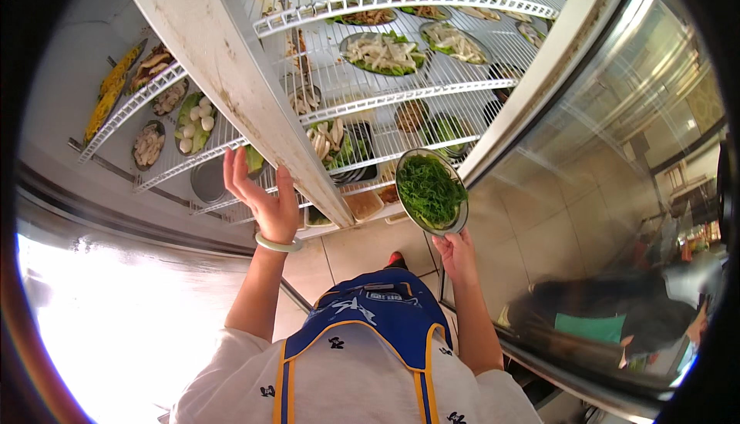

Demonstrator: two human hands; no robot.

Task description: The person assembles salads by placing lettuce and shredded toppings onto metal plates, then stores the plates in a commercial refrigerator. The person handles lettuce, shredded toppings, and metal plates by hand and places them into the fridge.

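An oval metal plate (463, 220) heaped with chopped leafy greens (428, 191) rests in my right hand (458, 255), whose thumb and fingers grip its near rim. The plate hangs in front of the lower right shelves, tilted toward me. Raised before the left compartment is my left hand (266, 202), its fingers apart and nothing in it; a pale bangle circles the wrist. Close beyond those fingers are a round metal container (208, 182) and the lower left wire shelf (193, 163).
A white upright post (239, 77) divides the cold cabinet. Its wire shelves carry plates of pale sliced food (383, 54), white balls on leaves (196, 125) and yellow food (112, 92). Glass doors stand open on both sides; the right pane (570, 162) shows reflections. Tubs (364, 205) sit low down.
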